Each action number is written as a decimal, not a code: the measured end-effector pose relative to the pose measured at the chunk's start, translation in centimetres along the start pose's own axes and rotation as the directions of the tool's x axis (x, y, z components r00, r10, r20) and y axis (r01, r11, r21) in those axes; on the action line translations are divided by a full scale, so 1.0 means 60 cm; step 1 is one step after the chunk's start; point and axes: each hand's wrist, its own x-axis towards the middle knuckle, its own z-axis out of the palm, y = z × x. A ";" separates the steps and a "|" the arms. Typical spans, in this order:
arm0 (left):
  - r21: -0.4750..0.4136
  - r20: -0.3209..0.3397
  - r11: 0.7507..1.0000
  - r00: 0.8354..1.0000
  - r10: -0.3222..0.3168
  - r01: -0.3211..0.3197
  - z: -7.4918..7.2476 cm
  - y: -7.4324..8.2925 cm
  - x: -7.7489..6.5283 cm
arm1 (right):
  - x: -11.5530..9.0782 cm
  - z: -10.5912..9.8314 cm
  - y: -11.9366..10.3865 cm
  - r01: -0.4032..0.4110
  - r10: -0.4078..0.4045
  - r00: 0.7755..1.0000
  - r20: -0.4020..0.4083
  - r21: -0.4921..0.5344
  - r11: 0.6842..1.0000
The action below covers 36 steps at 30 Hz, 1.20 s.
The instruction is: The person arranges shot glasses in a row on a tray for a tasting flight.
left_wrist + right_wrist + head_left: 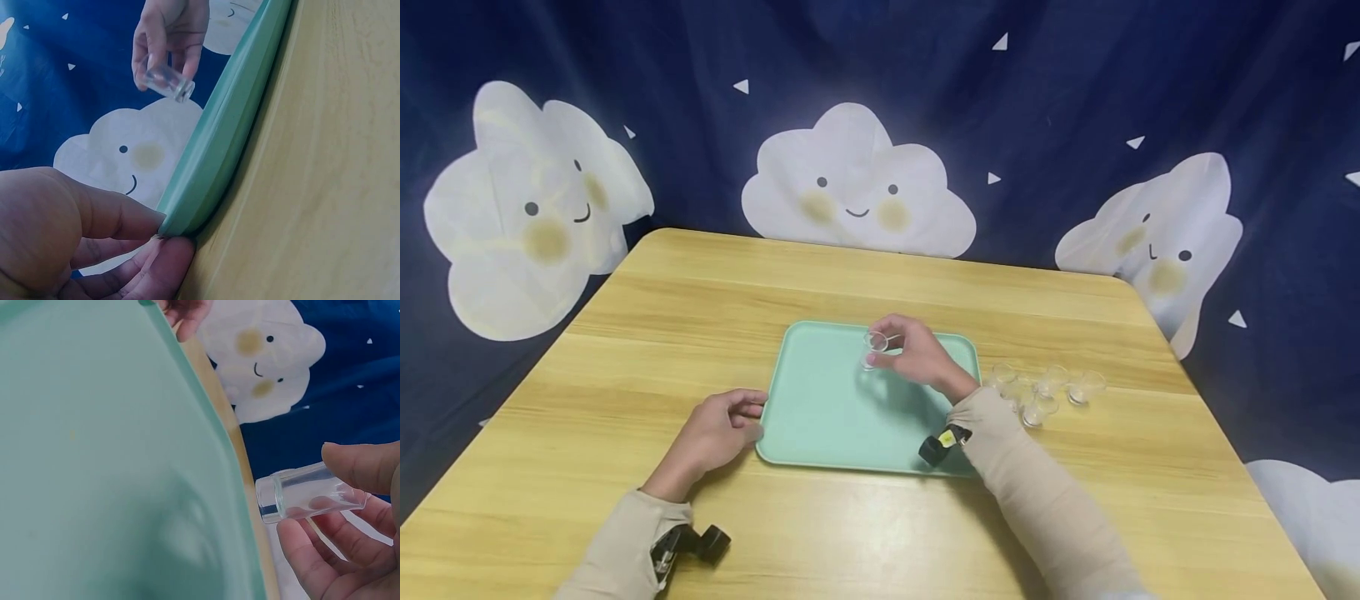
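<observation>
A small clear shot glass point(300, 495) with a thick base is held by my right hand point(917, 354), thumb on one side and fingers on the other. In the head view the glass is over the far middle part of a mint-green tray point(842, 408); the right wrist view shows its base just above the tray surface. My left hand point(722, 425) pinches the tray's left edge, thumb on top of the rim and fingers beneath, as the left wrist view shows.
Several more clear glasses point(1086, 387) stand in a group to the right of the tray, beside my right forearm. The wooden table point(700, 333) meets a dark blue curtain point(1037, 108) with smiling clouds at its far side.
</observation>
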 end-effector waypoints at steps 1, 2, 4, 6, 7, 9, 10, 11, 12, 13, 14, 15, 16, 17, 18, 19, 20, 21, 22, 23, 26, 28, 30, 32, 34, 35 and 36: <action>0.001 -0.001 1.000 1.000 0.001 -0.001 0.000 0.000 0.000 | 0.002 0.004 0.000 -0.003 0.003 1.000 0.007 0.002 1.000; 0.001 -0.002 1.000 1.000 0.002 -0.002 0.000 0.001 0.001 | 0.004 0.008 0.000 -0.005 0.005 1.000 0.013 0.004 1.000; 0.000 -0.003 1.000 1.000 0.003 -0.003 0.000 0.001 0.002 | 0.008 0.015 -0.001 -0.014 0.013 1.000 0.022 0.014 1.000; -0.003 -0.003 1.000 1.000 0.004 -0.004 0.000 0.003 0.003 | 0.013 0.024 -0.002 -0.020 0.020 0.999 0.029 0.019 1.000; -0.005 -0.003 1.000 1.000 0.004 -0.004 0.000 0.003 0.003 | 0.015 0.028 -0.004 -0.022 0.021 0.999 0.033 0.018 1.000; -0.006 -0.003 1.000 1.000 0.004 -0.004 -0.001 0.004 0.003 | 0.020 0.037 -0.006 -0.025 0.023 0.999 0.045 0.026 0.999; -0.006 -0.003 1.000 1.000 0.006 -0.006 -0.001 0.004 0.004 | 0.022 0.042 -0.007 -0.024 0.023 0.998 0.052 0.031 0.999; -0.006 -0.004 1.000 1.000 0.007 -0.007 -0.001 0.004 0.004 | 0.025 0.047 -0.008 -0.024 0.022 0.998 0.059 0.031 0.999; -0.005 -0.005 1.000 1.000 0.010 -0.010 -0.001 0.004 0.004 | 0.028 0.052 -0.010 -0.023 0.021 0.998 0.064 0.032 0.999; -0.005 -0.006 1.000 1.000 0.013 -0.013 -0.001 0.004 0.005 | 0.031 0.056 -0.010 -0.022 0.019 0.997 0.070 0.032 0.999; -0.007 -0.006 1.000 1.000 0.015 -0.015 -0.001 0.004 0.005 | 0.033 0.061 -0.011 -0.018 0.016 0.997 0.074 0.033 0.999; -0.007 -0.007 1.000 1.000 0.018 -0.018 -0.001 0.004 0.006 | 0.036 0.065 -0.012 -0.017 0.015 0.997 0.077 0.029 0.999; -0.009 -0.008 1.000 1.000 0.020 -0.020 -0.001 0.004 0.006 | 0.038 0.069 -0.013 -0.018 0.016 0.997 0.080 0.024 1.000; -0.009 -0.008 1.000 1.000 0.022 -0.022 -0.001 0.004 0.006 | 0.040 0.073 -0.014 -0.020 0.019 0.996 0.083 0.017 1.000; -0.008 -0.009 1.000 1.000 0.023 -0.023 -0.001 0.005 0.007 | 0.042 0.077 -0.016 -0.023 0.022 0.996 0.086 0.011 1.000; -0.008 -0.010 1.000 1.000 0.022 -0.023 -0.001 0.005 0.007 | 0.043 0.081 -0.018 -0.026 0.025 0.996 0.090 0.004 1.000; -0.008 -0.010 1.000 1.000 0.022 -0.022 -0.002 0.005 0.007 | 0.045 0.084 -0.020 -0.030 0.030 0.995 0.093 0.000 1.000; -0.007 -0.011 1.000 1.000 0.022 -0.022 -0.002 0.005 0.007 | 0.046 0.087 -0.021 -0.036 0.037 0.995 0.094 -0.008 0.999; -0.007 -0.011 1.000 1.000 0.020 -0.021 -0.002 0.005 0.007 | 0.048 0.090 -0.023 -0.040 0.041 0.995 0.096 -0.013 0.999; -0.006 -0.011 1.000 1.000 0.021 -0.021 -0.002 0.006 0.008 | 0.049 0.093 -0.024 -0.044 0.045 0.994 0.096 -0.017 0.999; -0.007 -0.011 1.000 1.000 0.025 -0.026 -0.002 0.006 0.009 | 0.055 0.103 -0.028 -0.044 0.047 0.994 0.098 -0.032 0.999; -0.005 -0.012 1.000 0.999 0.030 -0.030 -0.002 0.006 0.010 | 0.058 0.110 -0.030 -0.036 0.040 0.994 0.098 -0.034 0.999; -0.004 -0.011 0.999 0.999 0.033 -0.033 -0.003 0.005 0.010 | 0.060 0.117 -0.031 -0.031 0.034 0.994 0.103 -0.035 0.999; -0.001 -0.007 1.000 1.000 0.022 -0.022 -0.003 0.004 0.007 | 0.062 0.125 -0.031 -0.034 0.038 0.992 0.116 -0.041 0.999; -0.005 0.000 1.000 1.000 0.012 -0.012 -0.003 0.003 0.005 | 0.063 0.132 -0.031 -0.044 0.049 0.990 0.129 -0.046 0.998; -0.008 0.003 1.000 1.000 0.008 -0.008 -0.003 0.002 0.004 | 0.063 0.136 -0.031 -0.049 0.055 0.989 0.136 -0.050 0.998; -0.011 0.004 1.000 1.000 0.001 -0.001 -0.002 0.002 0.003 | 0.063 0.138 -0.031 -0.051 0.059 0.988 0.140 -0.056 0.997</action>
